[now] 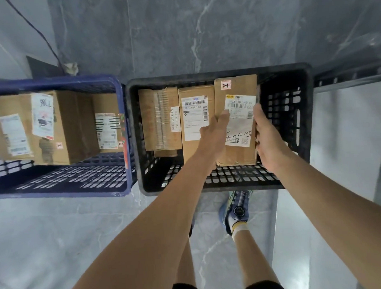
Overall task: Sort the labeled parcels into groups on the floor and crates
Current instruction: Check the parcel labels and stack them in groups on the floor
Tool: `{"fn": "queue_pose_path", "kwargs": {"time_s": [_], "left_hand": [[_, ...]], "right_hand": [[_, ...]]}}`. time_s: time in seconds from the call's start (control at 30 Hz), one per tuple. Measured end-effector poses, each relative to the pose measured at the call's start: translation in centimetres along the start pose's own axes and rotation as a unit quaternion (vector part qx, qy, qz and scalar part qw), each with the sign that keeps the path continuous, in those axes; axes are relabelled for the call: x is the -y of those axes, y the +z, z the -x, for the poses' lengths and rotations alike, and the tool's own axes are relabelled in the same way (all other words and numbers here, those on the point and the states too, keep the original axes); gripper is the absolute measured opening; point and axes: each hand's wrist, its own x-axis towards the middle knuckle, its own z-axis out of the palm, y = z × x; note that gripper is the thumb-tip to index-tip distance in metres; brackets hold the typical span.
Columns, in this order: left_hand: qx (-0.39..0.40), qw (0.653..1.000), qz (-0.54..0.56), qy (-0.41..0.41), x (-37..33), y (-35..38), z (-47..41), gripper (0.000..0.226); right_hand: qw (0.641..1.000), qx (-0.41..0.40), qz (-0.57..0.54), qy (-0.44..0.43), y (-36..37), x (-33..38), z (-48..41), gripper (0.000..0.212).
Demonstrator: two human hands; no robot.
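Note:
A black crate (287, 110) stands on the floor ahead of me. Inside it on the right is a cardboard parcel (237, 86) with a white label and a small "2-1" sticker. My left hand (215, 130) grips its left edge and my right hand (267, 137) grips its right edge. Two more labeled parcels lie beside it in the same crate: a middle one (195, 118) and a taped one (159, 119) at the left. A blue crate (122, 133) to the left holds a large labeled parcel (40, 125) and a smaller one (107, 130).
Both crates sit side by side on a grey marble floor (58, 231). My shoe (236, 212) is just in front of the black crate. A dark cable (36, 30) runs down at the upper left. A pale wall or panel (344, 121) is at the right.

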Motion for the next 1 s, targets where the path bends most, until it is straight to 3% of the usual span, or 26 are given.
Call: {"fn": "queue_pose_path", "kwargs": {"time_s": [0.2,0.3,0.47,0.67,0.8,0.93,1.0], "left_hand": [[0.006,1.000,0.008,-0.014,0.5,0.4,-2.0,0.091],[-0.001,1.000,-0.004,-0.009,0.6,0.6,-2.4,0.081],[-0.022,1.000,-0.006,0.018,1.3,0.9,-1.6,0.074],[-0.026,0.998,0.033,0.039,0.7,-0.2,1.0,0.059],[-0.033,0.997,0.064,0.038,0.6,-0.9,2.8,0.060],[-0.033,0.994,0.094,0.050,-0.2,-1.5,5.2,0.064],[-0.039,0.992,0.104,0.061,-1.3,-2.0,7.6,0.046]], "right_hand": [[0.999,0.017,0.030,-0.008,0.2,-0.6,-1.8,0.067],[0.999,0.016,0.038,-0.008,-0.2,-1.3,-2.7,0.075],[0.999,0.016,0.032,0.003,-0.5,-0.7,-2.2,0.052],[0.999,0.007,0.039,-0.017,-0.7,0.4,-0.3,0.047],[0.998,0.029,0.052,-0.033,-0.6,1.2,1.8,0.064],[0.996,0.021,0.047,-0.073,-0.2,2.6,4.5,0.066],[0.993,0.027,0.041,-0.104,0.3,3.8,6.4,0.065]]}}
